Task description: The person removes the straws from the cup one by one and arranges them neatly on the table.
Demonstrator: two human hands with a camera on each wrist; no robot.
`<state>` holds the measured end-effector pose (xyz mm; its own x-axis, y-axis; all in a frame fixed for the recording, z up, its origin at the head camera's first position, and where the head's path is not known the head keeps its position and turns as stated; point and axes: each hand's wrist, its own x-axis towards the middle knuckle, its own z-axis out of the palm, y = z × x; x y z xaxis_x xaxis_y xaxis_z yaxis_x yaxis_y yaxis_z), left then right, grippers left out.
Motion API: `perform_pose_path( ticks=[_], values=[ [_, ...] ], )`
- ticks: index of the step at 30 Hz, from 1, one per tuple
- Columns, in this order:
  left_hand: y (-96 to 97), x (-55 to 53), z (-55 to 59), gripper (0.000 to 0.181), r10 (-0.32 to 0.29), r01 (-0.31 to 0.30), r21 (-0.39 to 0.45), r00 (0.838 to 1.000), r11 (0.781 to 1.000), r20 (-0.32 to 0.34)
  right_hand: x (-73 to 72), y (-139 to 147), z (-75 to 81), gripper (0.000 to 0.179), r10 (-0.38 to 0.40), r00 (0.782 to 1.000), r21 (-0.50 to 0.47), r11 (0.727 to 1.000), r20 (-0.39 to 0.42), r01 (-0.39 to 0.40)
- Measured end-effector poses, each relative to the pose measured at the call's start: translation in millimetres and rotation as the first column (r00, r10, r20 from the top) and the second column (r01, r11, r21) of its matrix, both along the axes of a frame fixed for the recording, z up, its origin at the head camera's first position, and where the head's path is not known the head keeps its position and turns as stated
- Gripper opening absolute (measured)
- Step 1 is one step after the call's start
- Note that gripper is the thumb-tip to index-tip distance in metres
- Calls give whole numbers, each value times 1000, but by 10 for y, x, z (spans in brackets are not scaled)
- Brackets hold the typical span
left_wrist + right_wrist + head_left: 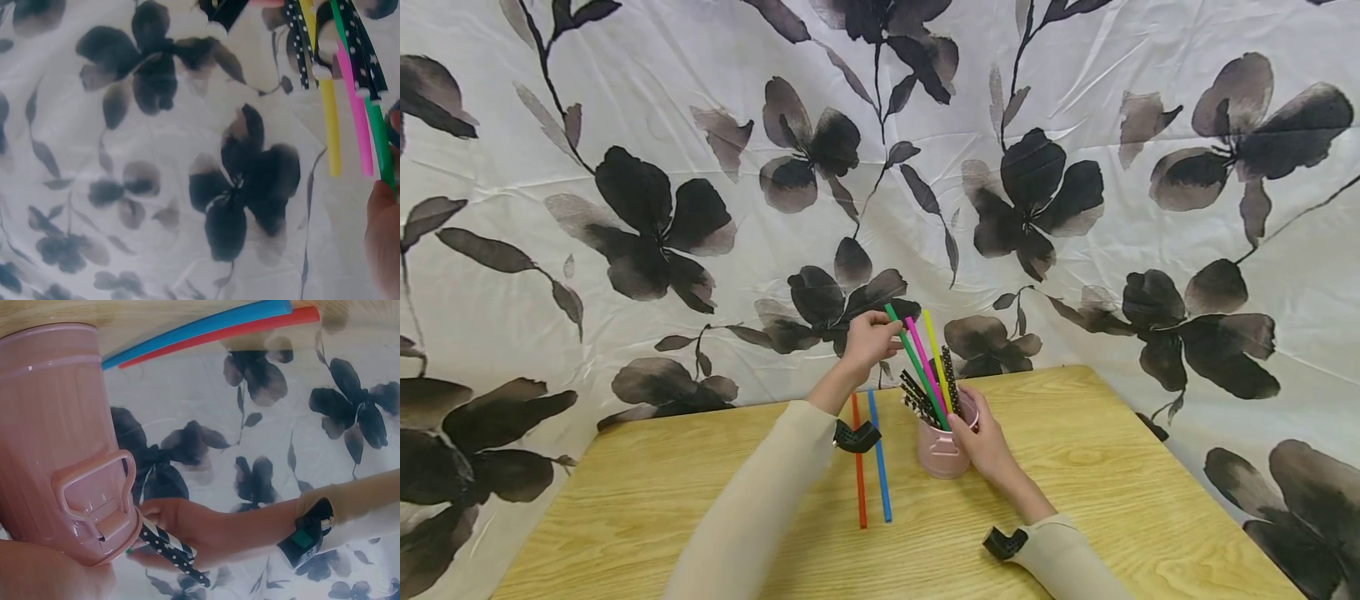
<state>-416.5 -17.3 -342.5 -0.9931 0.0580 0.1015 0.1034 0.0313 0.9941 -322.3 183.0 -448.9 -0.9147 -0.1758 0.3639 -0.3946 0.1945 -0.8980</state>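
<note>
My left hand (869,342) pinches a green straw (919,364) close to its upper end. The lower part of that straw leans in a pink metal cup (942,458) with a small side handle (97,487). Beside it in the cup stand a magenta straw (922,346), a yellow straw (934,346) and several black straws (175,553) with white dots or stripes. My right hand (988,446) grips the cup at its right side near the rim. In the left wrist view, thumb and fingers meet the green straw (379,140) at the right edge.
A red straw (860,483) and a blue straw (881,475) lie side by side on the wooden table (700,483), left of the cup. Behind the table hangs a white cloth (925,242) with dark flowers. Each wrist wears a small black camera (1006,543).
</note>
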Motion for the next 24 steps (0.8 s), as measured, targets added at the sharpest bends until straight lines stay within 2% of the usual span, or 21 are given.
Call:
perform_pose_path(
  ticks=[2,5,7,8,9,10,12,14,15,16,17,19,21,23,24],
  values=[
    [-57,20,86,30,0,2,62,999,998,-36,-52,-15,-52,53,-14,1000,0,1000,-7,14],
    [-147,-9,209,35,25,-9,148,994,989,-106,-94,-42,-87,52,-40,999,5,999,-23,40],
    [-218,-95,281,37,85,-51,212,984,976,-157,-78,-72,-60,51,-59,998,18,998,-31,60],
    [-286,-336,216,34,113,-62,257,975,964,-189,-65,-91,-40,51,-62,998,21,998,-28,63],
    [-350,-460,230,36,155,-88,296,965,951,-212,-60,-107,-38,51,-68,997,29,997,-22,68],
    [-431,-603,231,37,191,-99,325,946,941,-263,-59,-121,-40,51,-73,997,34,997,-15,73],
    [-631,-965,232,36,265,-127,385,905,914,-332,-69,-149,-47,52,-83,997,40,996,-7,83],
    [-827,-1202,296,32,320,-140,419,861,897,-395,-85,-173,-60,52,-85,996,30,996,1,85],
    [-890,-1064,463,34,349,-166,426,849,889,-397,-94,-184,-66,52,-89,996,27,996,0,89],
    [-962,-1057,533,32,362,-165,437,832,884,-419,-104,-195,-71,51,-91,996,20,996,-2,91],
    [-1005,-958,651,30,379,-182,443,828,878,-412,-113,-205,-76,51,-92,996,17,996,-6,92],
    [-1056,-616,897,29,386,-204,418,823,885,-416,-130,-225,-82,51,-92,996,9,996,-10,92],
    [-1097,-298,1074,29,370,-200,399,832,895,-414,-146,-243,-90,51,-96,995,13,995,-18,97],
    [-1146,-68,1167,30,350,-204,353,834,913,-425,-160,-264,-93,50,-106,994,19,994,-23,106],
    [-1186,-13,1180,32,332,-189,346,844,919,-422,-168,-274,-94,50,-115,993,23,993,-23,115]
  ],
)
